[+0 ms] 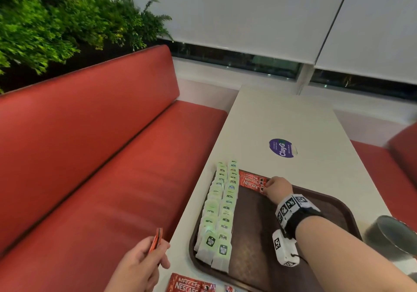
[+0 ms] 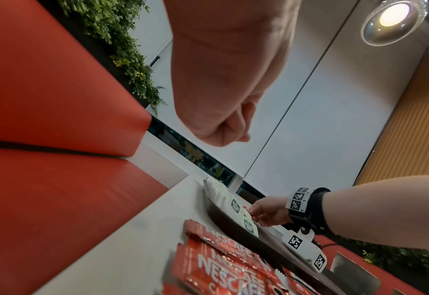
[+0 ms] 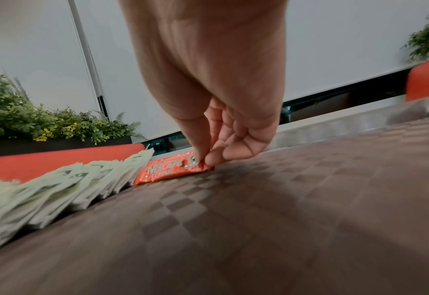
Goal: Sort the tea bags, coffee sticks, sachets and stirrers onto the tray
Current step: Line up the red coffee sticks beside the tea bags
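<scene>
fingers (image 3: 203, 153) of right hand (image 1: 278, 186) pinched end of coffee sticks (image 1: 252, 182) at far corner of tray (image 1: 334, 203). left hand (image 1: 140, 267) curled round more red sticks (image 1: 156, 239), off table edge. tea bags (image 1: 220, 212) already in two rows along tray's left side. loose sticks (image 1: 191, 286) were still on table (image 1: 282, 115); sachets, stirrers not seen, so guessing roughly halfway.

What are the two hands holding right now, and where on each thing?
The right hand pinches a Nescafe coffee stick at its right end, on the tray. The left hand grips red sticks by their lower ends.
</scene>
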A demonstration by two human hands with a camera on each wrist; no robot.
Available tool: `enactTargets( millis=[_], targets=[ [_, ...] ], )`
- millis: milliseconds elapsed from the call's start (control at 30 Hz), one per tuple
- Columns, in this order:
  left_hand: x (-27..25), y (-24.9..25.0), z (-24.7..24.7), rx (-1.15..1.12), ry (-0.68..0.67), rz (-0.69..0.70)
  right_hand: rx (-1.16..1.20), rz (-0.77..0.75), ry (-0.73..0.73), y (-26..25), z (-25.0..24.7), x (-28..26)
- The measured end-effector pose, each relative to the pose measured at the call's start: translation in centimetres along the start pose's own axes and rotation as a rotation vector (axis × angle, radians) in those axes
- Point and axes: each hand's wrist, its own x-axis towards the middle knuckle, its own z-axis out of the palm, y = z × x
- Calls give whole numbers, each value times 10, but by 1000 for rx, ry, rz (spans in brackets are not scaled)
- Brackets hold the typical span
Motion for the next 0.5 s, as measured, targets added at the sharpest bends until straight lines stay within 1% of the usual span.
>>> enactTargets(
  millis=[133, 300, 400, 433, 500],
  targets=[
    [0, -2, -1, 1, 14, -9, 30, 8, 48, -1, 5, 0],
    [-1, -2, 1, 12, 30, -34, 4, 34, 62, -4, 7, 1],
    [2, -1, 2, 29, 48, -108, -2, 52, 62, -4, 5, 2],
    [3, 0, 2, 28, 37, -144, -2, 54, 58, -4, 4, 1],
    [2, 5, 4, -14, 8, -159, 6, 62, 49, -4, 1, -1]
  ],
)
